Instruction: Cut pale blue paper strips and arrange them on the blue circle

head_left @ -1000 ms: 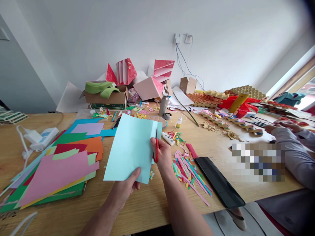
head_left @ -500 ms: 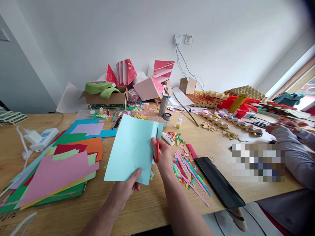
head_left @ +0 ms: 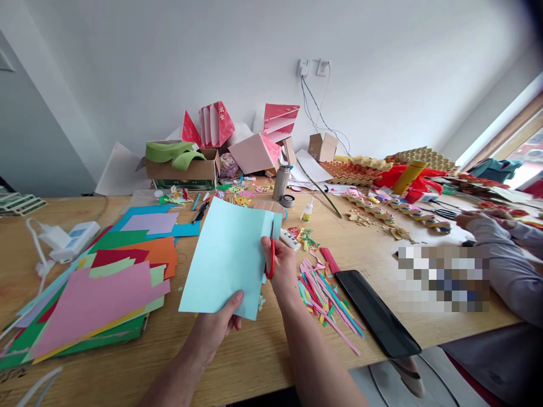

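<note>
A light blue sheet of paper [head_left: 224, 254] is held up over the table. My left hand [head_left: 224, 319] pinches its lower edge, thumb on top and the other fingers mostly behind. My right hand [head_left: 280, 268] is closed round red-handled scissors [head_left: 271, 261], whose blades lie at the sheet's right side. A narrow part of the paper stands off to the right of the blades. Right of my right hand lies a heap of coloured paper strips [head_left: 326, 299], with a white tube [head_left: 290, 239] above it.
Coloured paper sheets [head_left: 97, 299] are stacked at left, near a white power strip [head_left: 76, 242]. A black phone [head_left: 377, 314] lies at right. Behind stand a metal flask [head_left: 281, 182], a glue bottle [head_left: 307, 211] and a cardboard box [head_left: 182, 169]. Another person's sleeve [head_left: 500, 271] reaches in at far right.
The view has shifted very slightly. Both hands keep nearly the same place on the paper and scissors; the narrow part at the right edge stands out a little more.
</note>
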Demonstrator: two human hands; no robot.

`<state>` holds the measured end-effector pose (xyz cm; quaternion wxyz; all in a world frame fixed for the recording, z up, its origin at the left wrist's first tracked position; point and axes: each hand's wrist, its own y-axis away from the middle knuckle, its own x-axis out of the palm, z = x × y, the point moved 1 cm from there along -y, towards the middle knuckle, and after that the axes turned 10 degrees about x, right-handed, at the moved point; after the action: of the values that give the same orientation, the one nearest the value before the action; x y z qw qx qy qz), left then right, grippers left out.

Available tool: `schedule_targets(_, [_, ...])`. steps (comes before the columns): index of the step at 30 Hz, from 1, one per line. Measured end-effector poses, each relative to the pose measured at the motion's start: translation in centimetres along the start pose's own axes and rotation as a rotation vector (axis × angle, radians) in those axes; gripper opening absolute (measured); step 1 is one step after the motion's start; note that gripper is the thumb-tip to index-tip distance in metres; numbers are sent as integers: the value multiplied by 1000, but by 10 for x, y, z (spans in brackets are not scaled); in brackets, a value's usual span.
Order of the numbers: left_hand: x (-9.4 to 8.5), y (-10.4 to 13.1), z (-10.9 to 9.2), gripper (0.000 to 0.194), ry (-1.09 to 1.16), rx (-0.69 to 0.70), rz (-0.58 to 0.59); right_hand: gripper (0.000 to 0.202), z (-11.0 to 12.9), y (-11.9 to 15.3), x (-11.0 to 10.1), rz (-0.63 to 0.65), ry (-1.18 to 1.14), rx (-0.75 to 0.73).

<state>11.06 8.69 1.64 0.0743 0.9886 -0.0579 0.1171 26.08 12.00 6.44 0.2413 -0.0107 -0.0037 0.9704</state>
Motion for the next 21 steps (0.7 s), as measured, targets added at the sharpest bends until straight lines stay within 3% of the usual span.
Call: schedule_targets(21, [4,8,-9,43,-44,23,-5,57,-1,-4,-5,-44,32,-23])
